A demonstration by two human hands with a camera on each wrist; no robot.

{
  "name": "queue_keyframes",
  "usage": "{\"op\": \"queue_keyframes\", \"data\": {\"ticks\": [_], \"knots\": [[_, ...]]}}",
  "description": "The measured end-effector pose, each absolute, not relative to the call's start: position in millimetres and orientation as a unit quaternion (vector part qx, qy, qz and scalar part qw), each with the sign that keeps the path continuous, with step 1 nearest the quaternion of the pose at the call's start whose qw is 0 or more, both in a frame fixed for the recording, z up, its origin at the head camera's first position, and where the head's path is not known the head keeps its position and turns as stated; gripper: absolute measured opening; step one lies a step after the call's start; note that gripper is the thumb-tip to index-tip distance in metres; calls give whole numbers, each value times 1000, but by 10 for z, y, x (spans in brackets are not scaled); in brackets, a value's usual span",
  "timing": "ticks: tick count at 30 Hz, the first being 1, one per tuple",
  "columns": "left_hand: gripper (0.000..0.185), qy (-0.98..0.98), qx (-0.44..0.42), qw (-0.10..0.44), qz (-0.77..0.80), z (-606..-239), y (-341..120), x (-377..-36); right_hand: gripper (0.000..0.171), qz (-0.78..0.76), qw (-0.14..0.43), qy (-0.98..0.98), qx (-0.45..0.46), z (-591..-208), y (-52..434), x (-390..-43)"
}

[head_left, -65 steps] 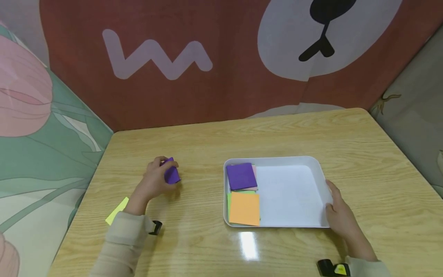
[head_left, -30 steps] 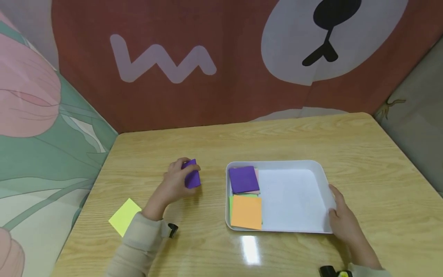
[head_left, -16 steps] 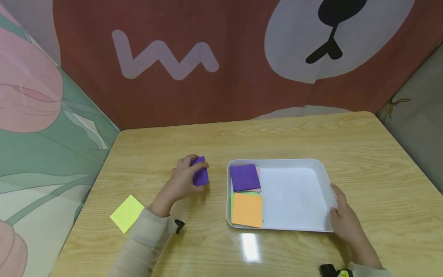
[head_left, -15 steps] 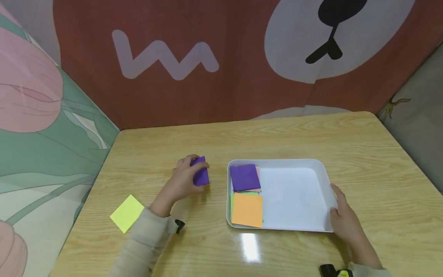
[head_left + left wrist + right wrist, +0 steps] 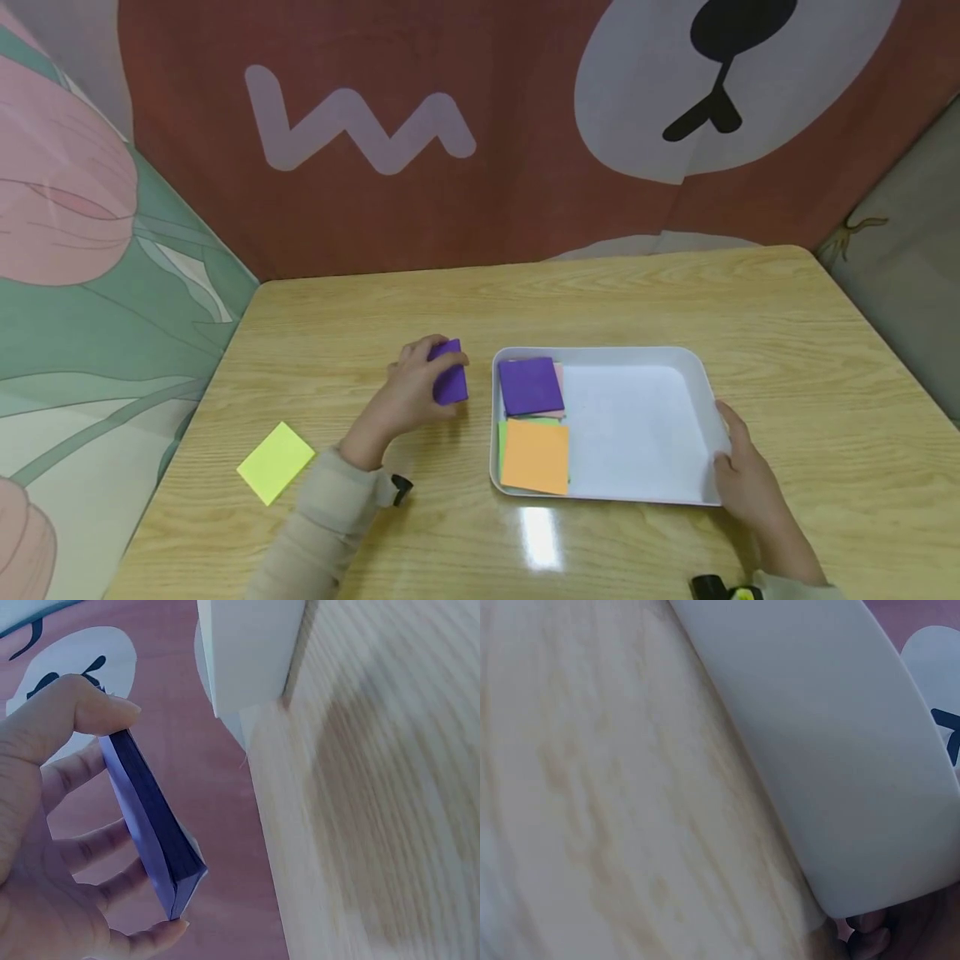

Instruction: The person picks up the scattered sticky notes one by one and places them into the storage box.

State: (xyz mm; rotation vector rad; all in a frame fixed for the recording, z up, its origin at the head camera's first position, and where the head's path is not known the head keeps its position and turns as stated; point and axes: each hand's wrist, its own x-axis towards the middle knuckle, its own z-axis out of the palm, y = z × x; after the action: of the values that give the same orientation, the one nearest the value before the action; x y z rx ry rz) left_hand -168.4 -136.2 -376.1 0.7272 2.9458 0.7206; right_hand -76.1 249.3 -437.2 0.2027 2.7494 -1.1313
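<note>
Head view — left hand [image 5: 408, 396] around purple pad [image 5: 450, 383]

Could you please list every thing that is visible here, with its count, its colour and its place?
purple pad: one, purple, held above the table just left of the tray
tray: one, white, on the table right of centre
purple note: one, purple, far-left corner inside the tray, on top of a pink sheet
orange note: one, orange, near-left corner inside the tray, over a green sheet
yellow note: one, yellow-green, flat on the table at the near left
table: one, light wood
left hand: one, fingers pinching the purple pad
right hand: one, holding the tray's right rim
</note>
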Motion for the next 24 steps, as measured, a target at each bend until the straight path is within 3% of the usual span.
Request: {"op": "queue_keyframes", "data": {"ticks": [24], "knots": [[53,927,282,25,247,-3744,-987,-1722,57,-388,71,916,65,-4382,2502,-764]]}}
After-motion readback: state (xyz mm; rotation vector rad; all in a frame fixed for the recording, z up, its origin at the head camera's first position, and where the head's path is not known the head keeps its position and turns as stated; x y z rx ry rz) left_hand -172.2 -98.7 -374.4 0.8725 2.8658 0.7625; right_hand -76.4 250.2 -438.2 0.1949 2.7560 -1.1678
